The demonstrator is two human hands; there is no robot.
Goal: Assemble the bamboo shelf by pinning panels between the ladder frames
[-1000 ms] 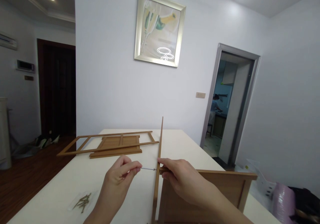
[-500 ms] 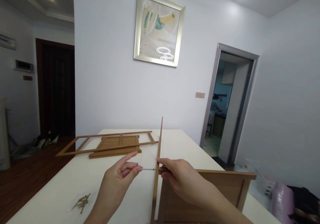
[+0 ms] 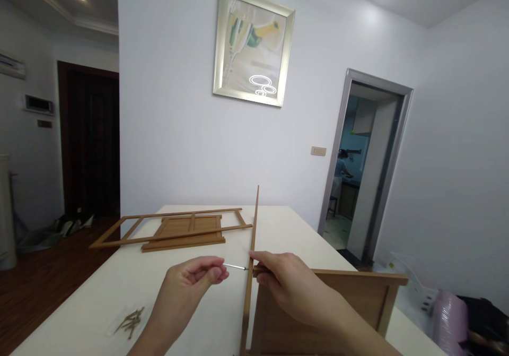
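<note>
My left hand pinches the head of a long thin metal screw between thumb and fingertips. The screw points right into a thin upright wooden rail. My right hand grips the top corner where that rail meets an upright wooden panel, holding the two together. All of this stands on a white table.
A wooden frame and slatted panel lie flat at the table's far left. A small pile of screws lies near the front left. A doorway at right shows a person in another room. A pink bag sits low right.
My left hand's fingers opened out half a second ago and have closed again on the screw's head, as in turning it. My right hand has stayed in place.
</note>
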